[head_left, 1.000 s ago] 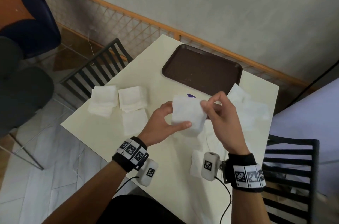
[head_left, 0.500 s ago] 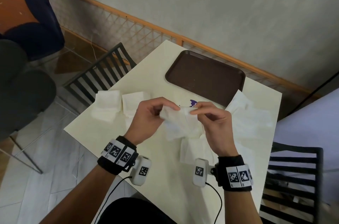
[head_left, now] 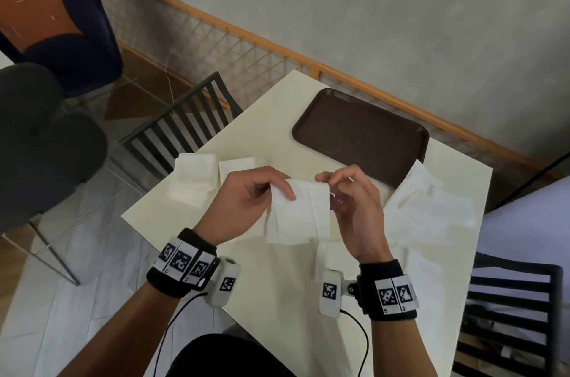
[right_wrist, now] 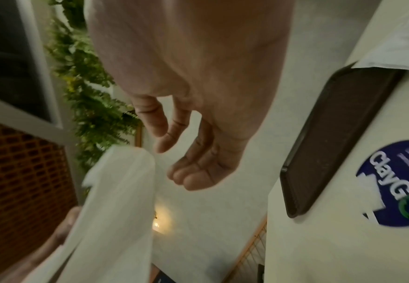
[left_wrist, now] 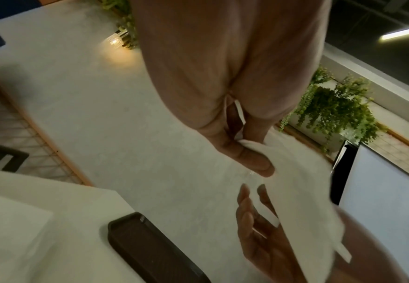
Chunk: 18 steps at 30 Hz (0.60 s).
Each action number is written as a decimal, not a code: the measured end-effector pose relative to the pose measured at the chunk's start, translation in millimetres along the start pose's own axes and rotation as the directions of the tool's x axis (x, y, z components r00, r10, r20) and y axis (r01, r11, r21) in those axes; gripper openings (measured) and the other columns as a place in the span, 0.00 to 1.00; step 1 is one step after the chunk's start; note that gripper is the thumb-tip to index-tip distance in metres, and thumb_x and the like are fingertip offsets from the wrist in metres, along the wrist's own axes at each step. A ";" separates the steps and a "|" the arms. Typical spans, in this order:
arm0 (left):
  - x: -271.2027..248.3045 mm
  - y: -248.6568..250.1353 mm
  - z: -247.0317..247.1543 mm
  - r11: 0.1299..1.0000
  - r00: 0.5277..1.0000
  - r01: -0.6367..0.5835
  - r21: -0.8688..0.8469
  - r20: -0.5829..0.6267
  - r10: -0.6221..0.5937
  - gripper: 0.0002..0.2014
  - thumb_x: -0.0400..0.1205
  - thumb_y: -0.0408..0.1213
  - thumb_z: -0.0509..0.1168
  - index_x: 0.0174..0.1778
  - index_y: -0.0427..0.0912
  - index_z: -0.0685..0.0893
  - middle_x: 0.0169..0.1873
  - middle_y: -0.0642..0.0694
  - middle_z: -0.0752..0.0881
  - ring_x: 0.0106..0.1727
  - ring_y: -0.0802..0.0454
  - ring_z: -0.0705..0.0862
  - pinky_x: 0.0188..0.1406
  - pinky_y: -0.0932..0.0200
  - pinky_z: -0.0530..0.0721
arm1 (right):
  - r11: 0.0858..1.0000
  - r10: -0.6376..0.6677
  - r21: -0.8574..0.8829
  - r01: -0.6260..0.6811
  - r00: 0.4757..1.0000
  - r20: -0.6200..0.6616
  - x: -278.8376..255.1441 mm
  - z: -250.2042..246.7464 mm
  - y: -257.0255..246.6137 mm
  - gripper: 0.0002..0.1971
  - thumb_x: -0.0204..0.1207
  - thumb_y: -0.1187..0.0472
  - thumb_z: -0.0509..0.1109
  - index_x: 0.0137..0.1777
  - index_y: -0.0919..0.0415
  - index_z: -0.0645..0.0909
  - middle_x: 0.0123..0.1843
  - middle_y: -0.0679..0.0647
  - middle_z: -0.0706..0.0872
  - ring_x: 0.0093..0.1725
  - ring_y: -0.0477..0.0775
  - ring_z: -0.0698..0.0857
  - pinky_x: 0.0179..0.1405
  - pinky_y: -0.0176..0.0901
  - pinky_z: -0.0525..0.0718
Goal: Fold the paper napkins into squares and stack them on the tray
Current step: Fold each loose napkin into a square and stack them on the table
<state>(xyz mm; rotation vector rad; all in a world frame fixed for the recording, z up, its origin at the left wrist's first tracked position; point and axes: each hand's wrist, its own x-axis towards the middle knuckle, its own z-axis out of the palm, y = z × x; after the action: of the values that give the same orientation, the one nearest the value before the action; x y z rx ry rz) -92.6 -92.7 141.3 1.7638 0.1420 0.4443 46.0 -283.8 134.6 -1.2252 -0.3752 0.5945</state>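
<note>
A white paper napkin (head_left: 296,216) with upright creases hangs in the air above the cream table (head_left: 277,299). My left hand (head_left: 285,188) pinches its upper left corner between thumb and fingers, as the left wrist view shows (left_wrist: 252,153). My right hand (head_left: 327,182) hovers at the napkin's upper right corner. In the right wrist view its fingers (right_wrist: 193,178) are loosely curled and a gap separates them from the napkin (right_wrist: 116,201). The brown tray (head_left: 361,136) lies bare at the table's far side.
Two folded napkin piles (head_left: 192,179) (head_left: 237,163) lie at the table's left edge. Loose unfolded napkins (head_left: 431,207) spread on the right, by the tray. Black slatted chairs stand at the left (head_left: 185,123) and right (head_left: 509,299). A blue sticker (right_wrist: 397,181) marks the tabletop.
The napkin went from a compact block held by both hands to a bunched sheet, and now hangs flatter from my left hand. My right hand has eased off its right edge.
</note>
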 end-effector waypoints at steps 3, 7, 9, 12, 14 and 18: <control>-2.4 0.3 -9.9 0.994 0.999 -0.035 0.102 0.027 0.032 0.19 0.85 0.12 0.64 0.47 0.38 0.95 0.54 0.45 0.93 0.59 0.43 0.91 0.60 0.35 0.88 | 0.984 0.008 -0.179 0.002 0.999 0.054 1.7 14.9 0.4 0.15 0.95 0.58 0.61 0.57 0.71 0.81 0.60 0.65 0.91 0.56 0.57 0.90 0.51 0.44 0.85; -6.0 -3.6 -19.8 0.984 0.998 -0.059 0.168 0.044 0.052 0.21 0.85 0.11 0.64 0.47 0.40 0.95 0.56 0.47 0.93 0.59 0.42 0.91 0.56 0.31 0.87 | 0.901 0.023 -0.433 0.038 0.991 0.135 2.4 34.8 0.5 0.21 0.93 0.43 0.62 0.54 0.62 0.85 0.54 0.50 0.90 0.56 0.57 0.87 0.58 0.46 0.83; -8.3 -5.7 -23.6 0.984 0.999 -0.050 0.172 0.030 0.045 0.21 0.85 0.11 0.63 0.47 0.40 0.95 0.57 0.47 0.93 0.59 0.40 0.91 0.54 0.30 0.86 | 0.862 0.070 -0.506 0.015 0.987 0.148 3.8 43.0 2.7 0.22 0.93 0.39 0.62 0.48 0.56 0.81 0.44 0.45 0.84 0.46 0.50 0.82 0.53 0.47 0.79; -12.8 -9.0 -28.1 0.987 1.000 -0.021 0.156 -0.016 0.024 0.19 0.85 0.10 0.63 0.45 0.37 0.92 0.56 0.46 0.93 0.61 0.40 0.91 0.56 0.32 0.87 | 0.845 0.102 -0.535 -0.007 0.984 0.148 5.3 52.7 9.8 0.20 0.95 0.43 0.63 0.41 0.50 0.72 0.38 0.44 0.75 0.42 0.49 0.73 0.48 0.51 0.73; -15.5 -12.5 -29.9 0.993 0.999 -0.005 0.116 -0.034 0.009 0.19 0.85 0.09 0.61 0.44 0.35 0.90 0.56 0.44 0.93 0.62 0.40 0.91 0.59 0.31 0.86 | 0.864 0.099 -0.504 -0.010 0.984 0.150 5.5 55.5 14.4 0.18 0.97 0.51 0.64 0.44 0.56 0.70 0.39 0.44 0.74 0.42 0.48 0.72 0.48 0.49 0.72; -20.7 -17.0 -31.9 0.996 0.995 0.081 0.027 -0.052 -0.079 0.18 0.90 0.15 0.57 0.48 0.36 0.88 0.59 0.42 0.92 0.63 0.37 0.89 0.63 0.30 0.86 | 0.838 0.048 -0.543 0.049 0.986 0.162 4.6 58.3 22.1 0.15 0.97 0.52 0.64 0.50 0.60 0.71 0.41 0.55 0.75 0.40 0.47 0.72 0.42 0.44 0.72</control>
<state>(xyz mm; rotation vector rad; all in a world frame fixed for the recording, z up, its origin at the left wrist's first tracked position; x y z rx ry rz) -121.0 -66.3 126.1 1.7696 0.2557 0.4309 11.5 -231.8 131.3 -1.7279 -0.7258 0.6136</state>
